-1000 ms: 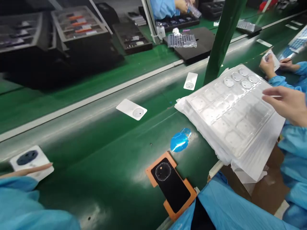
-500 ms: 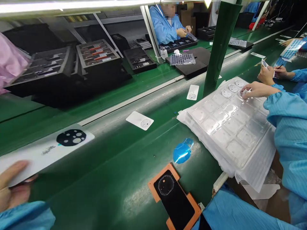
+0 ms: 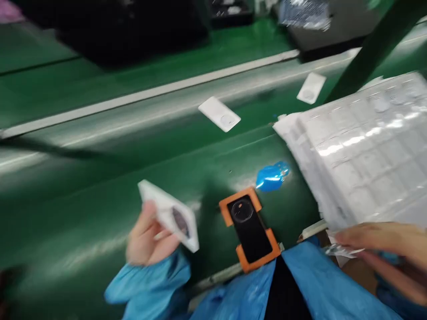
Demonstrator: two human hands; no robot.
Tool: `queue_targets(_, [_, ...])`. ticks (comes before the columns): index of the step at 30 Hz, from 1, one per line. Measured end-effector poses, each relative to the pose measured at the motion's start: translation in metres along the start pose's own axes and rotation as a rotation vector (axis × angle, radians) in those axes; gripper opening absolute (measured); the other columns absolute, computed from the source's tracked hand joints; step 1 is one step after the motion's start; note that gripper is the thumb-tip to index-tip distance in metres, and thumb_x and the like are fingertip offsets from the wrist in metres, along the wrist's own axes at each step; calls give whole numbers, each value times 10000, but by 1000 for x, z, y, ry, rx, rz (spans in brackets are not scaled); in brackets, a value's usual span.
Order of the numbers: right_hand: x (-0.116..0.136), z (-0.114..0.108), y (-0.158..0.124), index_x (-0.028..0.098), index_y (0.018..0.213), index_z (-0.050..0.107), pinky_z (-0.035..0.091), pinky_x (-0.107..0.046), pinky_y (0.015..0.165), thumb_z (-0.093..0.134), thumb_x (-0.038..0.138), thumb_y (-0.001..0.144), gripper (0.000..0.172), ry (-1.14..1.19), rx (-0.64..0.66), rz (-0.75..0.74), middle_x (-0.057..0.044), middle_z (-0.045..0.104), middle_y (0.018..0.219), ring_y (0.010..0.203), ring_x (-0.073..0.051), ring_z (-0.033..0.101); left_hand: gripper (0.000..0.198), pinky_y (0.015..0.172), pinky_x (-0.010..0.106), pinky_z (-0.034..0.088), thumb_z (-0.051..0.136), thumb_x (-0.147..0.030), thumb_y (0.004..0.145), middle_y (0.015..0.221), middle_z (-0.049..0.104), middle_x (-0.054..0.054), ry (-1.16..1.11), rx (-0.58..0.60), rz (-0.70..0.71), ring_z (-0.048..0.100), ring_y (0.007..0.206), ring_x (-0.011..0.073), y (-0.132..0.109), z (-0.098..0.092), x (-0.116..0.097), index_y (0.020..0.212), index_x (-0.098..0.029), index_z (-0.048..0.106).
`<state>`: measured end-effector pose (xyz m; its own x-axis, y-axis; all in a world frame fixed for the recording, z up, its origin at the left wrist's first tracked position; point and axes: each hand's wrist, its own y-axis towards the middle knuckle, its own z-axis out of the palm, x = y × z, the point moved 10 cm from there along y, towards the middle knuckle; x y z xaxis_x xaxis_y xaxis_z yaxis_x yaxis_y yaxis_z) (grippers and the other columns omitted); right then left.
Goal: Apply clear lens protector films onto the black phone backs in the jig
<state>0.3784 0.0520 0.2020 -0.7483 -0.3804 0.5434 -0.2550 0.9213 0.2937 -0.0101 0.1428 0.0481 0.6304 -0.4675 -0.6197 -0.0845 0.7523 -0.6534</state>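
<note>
My left hand [image 3: 147, 242] grips a tilted white phone-shaped panel [image 3: 165, 200] with a dark camera area near one end. Thumb and fingers close on its sides, above the green bench. At the right, my right hand [image 3: 383, 244] pinches a small clear, shiny piece [image 3: 343, 251]; blur hides its exact shape. Between the hands lies an orange fixture [image 3: 227, 215], with a black phone-shaped part [image 3: 254, 240] seated in it, its round camera ring facing up. A crumpled blue film [image 3: 271, 178] rests just beyond the fixture.
A clear compartmented tray [image 3: 367, 173] sits on white sheets at the right. White cards lie farther back, one in the middle [image 3: 219, 114] and another [image 3: 311, 88] near the dark green post [image 3: 370, 53]. Black trays stand along the far side.
My view has tipped downward. My left hand has brought the white panel in from the left edge toward the fixture. My right hand has come from the tray, now pinching a clear piece.
</note>
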Motion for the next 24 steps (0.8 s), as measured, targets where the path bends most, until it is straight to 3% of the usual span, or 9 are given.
queue_targets(2, [23,56,8,357,1161,765,701,-241,699,675,169,973,280,182,130,-125,57,828,973,818,-183,811,724,299,111,296,156,-443,1148,526,653,-35,-129,-91,-83,265,263,7,-4,-9,22,734,-207,700])
queue_targets(3, [29,78,16,320,1189,745,701,-238,753,678,105,963,319,234,106,-167,41,827,1002,847,-175,810,664,274,105,236,233,-449,1151,540,659,-11,-205,-112,-76,305,272,14,-2,-9,27,781,-188,719])
queue_targets(6, [40,136,36,239,1291,709,695,-306,905,696,4,932,430,239,-62,-309,-33,821,1105,978,-200,805,423,307,90,288,399,-398,1139,832,797,50,-337,-56,58,621,488,64,8,-2,23,1142,-223,784])
queue_targets(10, [54,198,35,160,1313,701,688,-419,962,667,-29,935,424,42,-65,-523,-112,808,1163,1115,-286,781,424,340,101,330,357,-290,1146,1012,823,58,-346,-22,54,704,620,82,8,-1,31,1367,-264,717])
queue_targets(14, [47,220,24,113,1309,689,661,-477,1017,659,-26,944,392,-64,60,-568,-151,773,1266,1227,-330,734,414,345,135,339,360,-240,1142,940,818,40,-371,-46,40,707,614,92,7,-11,43,1335,-224,726])
queue_targets(19, [40,226,28,153,1362,676,556,-559,1175,640,6,961,429,-1,210,-576,-147,708,1408,1374,-348,643,341,381,174,390,446,-204,1111,934,811,30,-345,-28,60,718,641,114,15,-13,44,1306,-211,726])
queue_targets(24, [34,230,43,227,1324,714,478,-630,1228,659,149,1001,336,108,309,-563,-91,689,1452,1460,-359,562,328,399,187,392,499,-159,1078,922,797,15,-292,-48,94,689,613,104,14,-9,41,1311,-227,720])
